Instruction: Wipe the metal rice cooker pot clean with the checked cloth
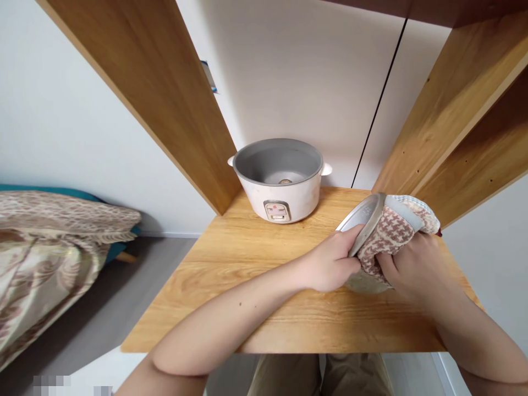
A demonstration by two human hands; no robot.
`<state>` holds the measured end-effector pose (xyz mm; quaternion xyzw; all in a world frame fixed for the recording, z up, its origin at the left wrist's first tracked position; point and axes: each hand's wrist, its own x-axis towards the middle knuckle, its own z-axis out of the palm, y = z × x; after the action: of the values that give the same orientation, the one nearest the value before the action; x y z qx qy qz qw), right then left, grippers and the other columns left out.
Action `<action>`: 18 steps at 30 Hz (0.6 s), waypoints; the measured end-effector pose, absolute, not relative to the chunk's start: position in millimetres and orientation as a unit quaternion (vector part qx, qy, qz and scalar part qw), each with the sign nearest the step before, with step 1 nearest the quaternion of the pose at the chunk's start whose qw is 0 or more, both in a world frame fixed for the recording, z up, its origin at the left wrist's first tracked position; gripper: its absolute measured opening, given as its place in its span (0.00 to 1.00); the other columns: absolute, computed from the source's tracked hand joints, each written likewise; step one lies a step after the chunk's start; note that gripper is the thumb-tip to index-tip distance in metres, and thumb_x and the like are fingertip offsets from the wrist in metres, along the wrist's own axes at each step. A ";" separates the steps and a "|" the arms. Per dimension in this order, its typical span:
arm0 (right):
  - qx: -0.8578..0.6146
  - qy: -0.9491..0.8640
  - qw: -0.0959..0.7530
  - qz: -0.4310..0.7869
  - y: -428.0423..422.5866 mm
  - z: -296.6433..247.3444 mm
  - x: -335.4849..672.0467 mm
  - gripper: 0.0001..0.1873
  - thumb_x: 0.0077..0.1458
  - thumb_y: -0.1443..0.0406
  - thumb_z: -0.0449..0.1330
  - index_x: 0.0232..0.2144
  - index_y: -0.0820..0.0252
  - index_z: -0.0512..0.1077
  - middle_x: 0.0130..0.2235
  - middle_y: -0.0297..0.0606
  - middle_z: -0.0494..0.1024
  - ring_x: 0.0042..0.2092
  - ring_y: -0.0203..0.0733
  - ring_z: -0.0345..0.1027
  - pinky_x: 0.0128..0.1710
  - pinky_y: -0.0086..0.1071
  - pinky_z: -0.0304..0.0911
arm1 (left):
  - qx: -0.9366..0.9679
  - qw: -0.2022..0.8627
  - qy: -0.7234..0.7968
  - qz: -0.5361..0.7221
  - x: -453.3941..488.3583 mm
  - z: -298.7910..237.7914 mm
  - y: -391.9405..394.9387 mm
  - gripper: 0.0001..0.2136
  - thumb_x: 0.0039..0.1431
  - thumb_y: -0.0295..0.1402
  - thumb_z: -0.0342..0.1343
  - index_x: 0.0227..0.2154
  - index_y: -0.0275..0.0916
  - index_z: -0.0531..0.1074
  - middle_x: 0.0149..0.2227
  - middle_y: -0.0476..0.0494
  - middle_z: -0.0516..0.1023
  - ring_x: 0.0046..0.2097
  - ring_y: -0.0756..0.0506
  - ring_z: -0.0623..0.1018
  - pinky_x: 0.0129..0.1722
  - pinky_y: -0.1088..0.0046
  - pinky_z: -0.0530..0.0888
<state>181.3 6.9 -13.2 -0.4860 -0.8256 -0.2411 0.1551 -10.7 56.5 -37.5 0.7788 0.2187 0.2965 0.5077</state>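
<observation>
Here, metal pot [359,217] tilted, face toward cooker [297,192], tight in left hand [330,264] and cloth-padded right hand [412,267].

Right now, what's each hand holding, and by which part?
Left hand holds the metal pot by its rim; right hand grips a checked cloth against the pot's outer wall.

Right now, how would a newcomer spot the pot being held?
On the wooden table, right of the white rice cooker, the left hand and right hand hold a tilted metal pot. Unlike the cooker, it is silver, half wrapped in checked cloth.
</observation>
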 end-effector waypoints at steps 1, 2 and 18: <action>-0.490 -0.825 0.158 -0.233 8.7 -12.2 182.4 0.20 0.60 0.65 0.46 0.18 0.58 0.68 0.18 0.37 0.65 0.23 0.39 0.45 0.29 0.38 0.33 | 0.779 0.508 0.219 0.295 -10.5 -37.4 56.6 0.17 0.43 0.22 0.49 0.39 0.39 0.68 0.39 0.47 0.77 0.42 0.41 0.75 0.43 0.65 0.71; -0.499 -0.822 0.163 -0.219 10.9 -10.6 183.6 0.20 0.60 0.65 0.46 0.18 0.58 0.68 0.18 0.37 0.65 0.23 0.38 0.46 0.29 0.38 0.34 | 0.779 0.508 0.219 0.295 -10.3 -37.4 56.7 0.17 0.43 0.22 0.49 0.39 0.39 0.68 0.39 0.47 0.77 0.42 0.41 0.75 0.43 0.65 0.72; -0.511 -0.813 0.164 -0.228 13.5 -9.3 182.9 0.20 0.58 0.66 0.47 0.17 0.58 0.66 0.18 0.36 0.61 0.23 0.37 0.43 0.28 0.39 0.33 | 0.769 0.521 0.214 0.304 -8.9 -38.4 57.9 0.15 0.43 0.22 0.49 0.37 0.40 0.66 0.35 0.49 0.74 0.43 0.40 0.75 0.46 0.63 0.73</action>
<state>182.9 13.5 -9.3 -0.5106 -0.8127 -0.2277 0.1643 -8.9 57.9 -38.4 0.7686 0.2144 0.3036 0.5207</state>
